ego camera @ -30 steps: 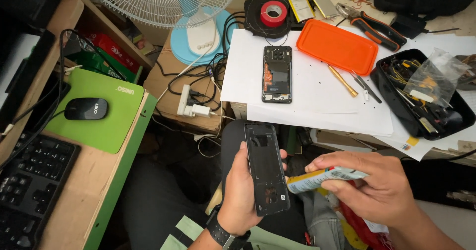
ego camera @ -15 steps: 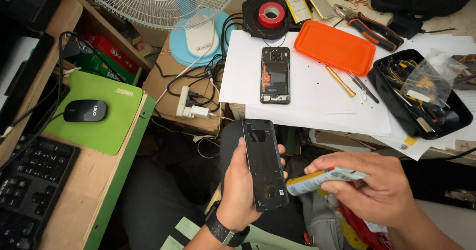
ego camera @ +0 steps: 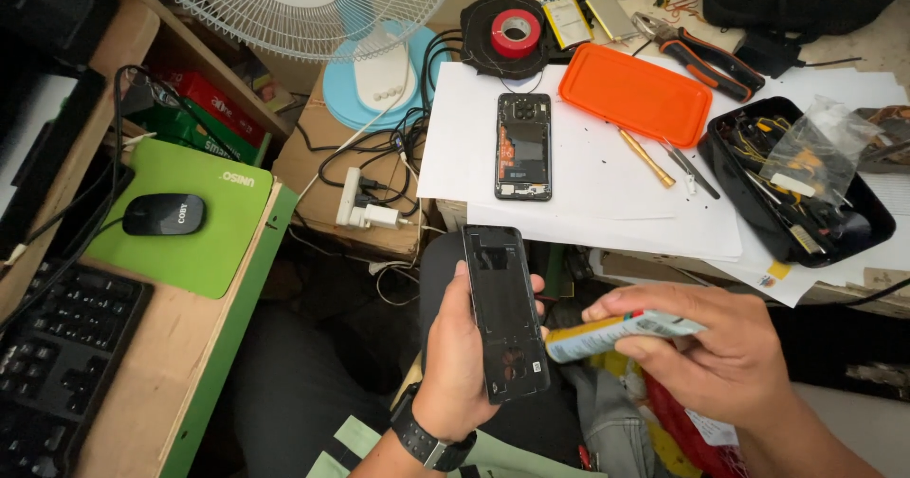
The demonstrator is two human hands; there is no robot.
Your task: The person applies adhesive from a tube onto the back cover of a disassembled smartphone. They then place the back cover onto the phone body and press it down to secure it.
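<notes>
My left hand (ego camera: 462, 369) grips a black phone back cover (ego camera: 504, 312), held upright over my lap with its inner side toward me. My right hand (ego camera: 725, 350) holds a small tube (ego camera: 621, 334) with a yellow and teal label, its tip almost touching the cover's right edge. An opened phone body (ego camera: 523, 146) with exposed internals lies flat on the white paper (ego camera: 597, 189) on the desk ahead, apart from both hands.
An orange tray (ego camera: 635, 93), pliers (ego camera: 697, 56), screwdrivers (ego camera: 649, 158) and a black tray of parts (ego camera: 791, 179) sit on the desk. Red tape roll (ego camera: 516, 32) and fan base (ego camera: 379, 70) stand behind. A mouse (ego camera: 163, 214) on a green pad and keyboard (ego camera: 57, 364) lie left.
Both hands hold nearly the same pose. The view has shifted slightly, with the cover and tube staying close together.
</notes>
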